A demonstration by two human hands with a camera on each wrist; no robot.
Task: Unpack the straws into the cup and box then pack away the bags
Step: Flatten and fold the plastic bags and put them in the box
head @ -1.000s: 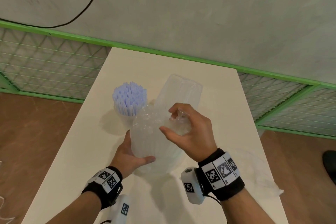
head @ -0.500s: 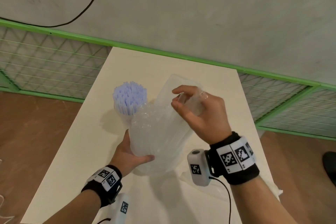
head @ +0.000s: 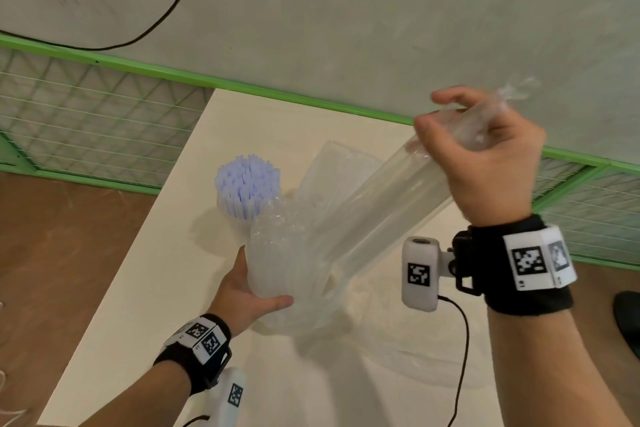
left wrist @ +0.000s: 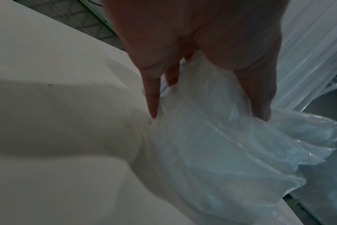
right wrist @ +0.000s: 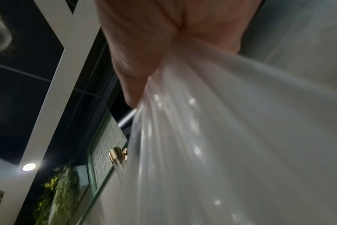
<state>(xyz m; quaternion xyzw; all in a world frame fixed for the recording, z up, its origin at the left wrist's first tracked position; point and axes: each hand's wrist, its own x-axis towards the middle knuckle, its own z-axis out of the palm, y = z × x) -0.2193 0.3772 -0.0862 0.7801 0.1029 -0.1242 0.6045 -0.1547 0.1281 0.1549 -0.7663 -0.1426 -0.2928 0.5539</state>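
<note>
Overhead, both hands grip: right hand (head: pixel 485 163) the straw bundle (head: pixel 381 208), left hand (head: pixel 249 295) the bag (head: pixel 280 253); wrist views hide the cup (head: pixel 235 222).

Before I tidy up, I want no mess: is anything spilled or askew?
Nothing spilled. The right hand pulls the bag off the clear straws, which the left hand grips; purple straws stand upright.

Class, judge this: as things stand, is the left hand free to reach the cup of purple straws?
Probably not yet. The left hand grips the bundle of clear straws, which stands between it and the cup of purple straws. The cup is close, but the hand is occupied.
</note>
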